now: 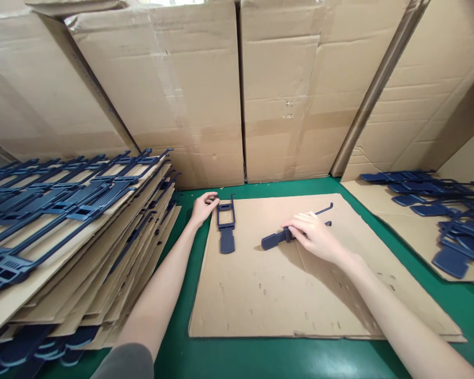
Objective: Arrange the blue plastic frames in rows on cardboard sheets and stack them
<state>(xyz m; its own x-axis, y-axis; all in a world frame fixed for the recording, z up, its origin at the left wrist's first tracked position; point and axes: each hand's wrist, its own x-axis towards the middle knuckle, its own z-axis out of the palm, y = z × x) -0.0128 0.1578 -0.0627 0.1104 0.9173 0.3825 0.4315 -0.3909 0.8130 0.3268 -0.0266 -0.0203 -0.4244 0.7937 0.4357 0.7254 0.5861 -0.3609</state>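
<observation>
A flat cardboard sheet (pixel 284 295) lies on the green table in front of me. Near its far left corner lies a dark blue plastic part (pixel 226 226) with a ribbed end and two thin prongs. My left hand (pixel 203 207) touches that part's upper left prong with its fingertips. My right hand (pixel 314 236) grips a second blue plastic part (pixel 274 239) at its middle, just over the sheet. That part's ribbed end points left and its thin prongs stick out to the upper right.
On the left stands a tall stack of cardboard sheets (pixel 102 252) layered with rows of blue parts (pixel 59 200). At the right a loose pile of blue parts (pixel 446 216) lies on another sheet. Large cardboard boxes (pixel 237 95) wall off the back.
</observation>
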